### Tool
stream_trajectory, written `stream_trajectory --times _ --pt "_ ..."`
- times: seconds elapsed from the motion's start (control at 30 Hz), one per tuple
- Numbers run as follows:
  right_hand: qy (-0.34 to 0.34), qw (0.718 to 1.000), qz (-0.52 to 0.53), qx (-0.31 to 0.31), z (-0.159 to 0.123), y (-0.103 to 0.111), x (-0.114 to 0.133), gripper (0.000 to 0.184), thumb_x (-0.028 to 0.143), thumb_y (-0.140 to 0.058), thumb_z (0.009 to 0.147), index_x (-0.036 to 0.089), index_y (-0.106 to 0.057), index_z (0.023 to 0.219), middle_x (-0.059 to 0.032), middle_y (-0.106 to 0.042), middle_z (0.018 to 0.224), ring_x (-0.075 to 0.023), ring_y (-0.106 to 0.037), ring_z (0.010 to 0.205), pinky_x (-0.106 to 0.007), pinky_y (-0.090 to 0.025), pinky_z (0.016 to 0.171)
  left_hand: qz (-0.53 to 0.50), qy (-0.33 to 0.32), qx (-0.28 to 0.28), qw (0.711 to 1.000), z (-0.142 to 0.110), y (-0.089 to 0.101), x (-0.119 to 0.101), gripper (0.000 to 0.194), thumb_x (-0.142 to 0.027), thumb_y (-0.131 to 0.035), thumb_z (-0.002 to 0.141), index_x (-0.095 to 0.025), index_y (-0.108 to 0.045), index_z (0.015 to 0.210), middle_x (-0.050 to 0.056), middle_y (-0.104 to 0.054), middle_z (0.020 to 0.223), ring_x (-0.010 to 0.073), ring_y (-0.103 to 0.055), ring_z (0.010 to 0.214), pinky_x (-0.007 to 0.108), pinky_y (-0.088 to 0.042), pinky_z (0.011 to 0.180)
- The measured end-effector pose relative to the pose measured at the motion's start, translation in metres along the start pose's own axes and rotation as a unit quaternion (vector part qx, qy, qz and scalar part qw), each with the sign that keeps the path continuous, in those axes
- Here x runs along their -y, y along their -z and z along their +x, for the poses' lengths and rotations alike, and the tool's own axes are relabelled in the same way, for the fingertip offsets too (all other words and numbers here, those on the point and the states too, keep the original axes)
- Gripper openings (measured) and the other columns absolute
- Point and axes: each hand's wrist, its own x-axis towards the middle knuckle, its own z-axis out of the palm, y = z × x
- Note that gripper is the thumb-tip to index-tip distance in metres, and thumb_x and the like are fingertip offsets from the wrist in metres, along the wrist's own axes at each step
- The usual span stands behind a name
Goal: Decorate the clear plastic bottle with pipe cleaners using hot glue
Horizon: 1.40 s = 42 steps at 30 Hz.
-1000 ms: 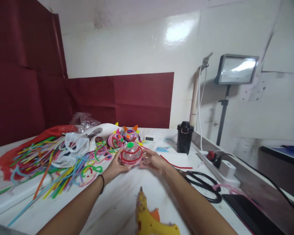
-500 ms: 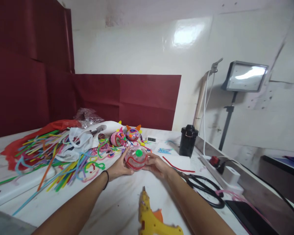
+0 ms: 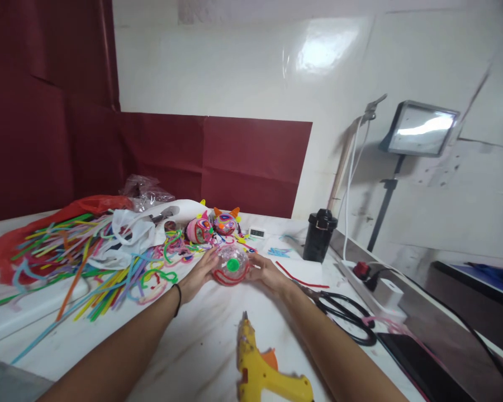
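Between my two hands is a clear round plastic ball (image 3: 240,255) with a green disc on it and a red pipe cleaner strip along its lower side. My left hand (image 3: 200,274) grips its left side, fingers curved round it. From the right, my right hand (image 3: 265,272) holds the other side with bent fingers. A yellow glue gun (image 3: 251,365) lies on the table just in front of me, its nozzle pointing toward the ball. Behind the ball sit two decorated balls, a pink one (image 3: 200,230) and one with orange ears (image 3: 226,222).
A heap of coloured pipe cleaners (image 3: 109,290) covers the left side, with a white power strip (image 3: 37,310) near it. On the right lie black-handled scissors (image 3: 346,312), a red pipe cleaner (image 3: 302,282), a phone (image 3: 419,365) and a black lidded container (image 3: 319,237).
The ball has been tipped in my hands: its green disc now sits lower and faces me more, and the red strip has moved down to the bottom edge. The view has shifted slightly.
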Motion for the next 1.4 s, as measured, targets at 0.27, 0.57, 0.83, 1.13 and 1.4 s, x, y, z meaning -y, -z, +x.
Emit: stream_trajectory --times 0.27,0.57,0.83,1.13,1.4 --pt "-0.018 1.000 -0.016 0.004 -0.004 0.008 0.017 0.035 0.022 -0.082 0.053 0.017 -0.074 0.087 -0.0026 -0.072 0.084 -0.0199 -0.066 0.083 -0.038 -0.049 0.089 0.018 0.013 -0.017 1.000 0.002 -0.002 -0.001 0.060 -0.048 -0.066 0.085 -0.032 -0.048 0.140 0.004 -0.031 0.161 0.0280 -0.028 0.147 0.044 -0.030 0.116" --pt "-0.008 0.999 -0.040 -0.011 -0.002 0.006 0.014 0.042 0.033 -0.090 0.053 0.016 -0.071 0.087 -0.0013 -0.070 0.084 -0.0168 -0.065 0.078 -0.036 -0.052 0.085 0.030 -0.001 -0.009 1.000 0.002 -0.001 -0.002 0.060 -0.052 -0.062 0.086 -0.030 -0.048 0.140 0.006 -0.035 0.159 0.0297 -0.032 0.145 0.048 -0.033 0.114" --pt "-0.007 0.998 -0.057 -0.011 -0.001 0.006 0.013 0.048 0.036 -0.090 0.053 0.015 -0.070 0.091 -0.0028 -0.071 0.084 -0.0176 -0.066 0.076 -0.037 -0.053 0.083 0.039 -0.009 -0.005 0.999 0.001 -0.005 0.000 0.066 -0.055 -0.069 0.080 -0.028 -0.051 0.137 0.008 -0.040 0.156 0.0306 -0.037 0.142 0.043 -0.033 0.115" --pt "0.011 0.996 -0.091 0.000 -0.001 0.008 0.011 0.050 0.040 -0.089 0.056 0.015 -0.070 0.095 -0.0038 -0.071 0.086 -0.0184 -0.067 0.077 -0.039 -0.054 0.084 0.064 -0.024 -0.001 0.998 0.000 -0.008 -0.002 0.073 -0.054 -0.071 0.078 -0.023 -0.047 0.140 0.012 -0.042 0.154 0.0325 -0.038 0.142 0.046 -0.030 0.116" --pt "0.073 0.975 -0.203 0.042 -0.003 0.017 0.024 0.053 0.036 -0.084 0.063 0.019 -0.068 0.111 -0.0095 -0.067 0.116 -0.0261 -0.066 0.099 -0.041 -0.055 0.084 0.082 -0.040 0.002 0.996 0.002 -0.007 -0.002 0.066 -0.050 -0.067 0.084 -0.029 -0.046 0.143 0.004 -0.034 0.159 0.0276 -0.030 0.146 0.041 -0.025 0.119"
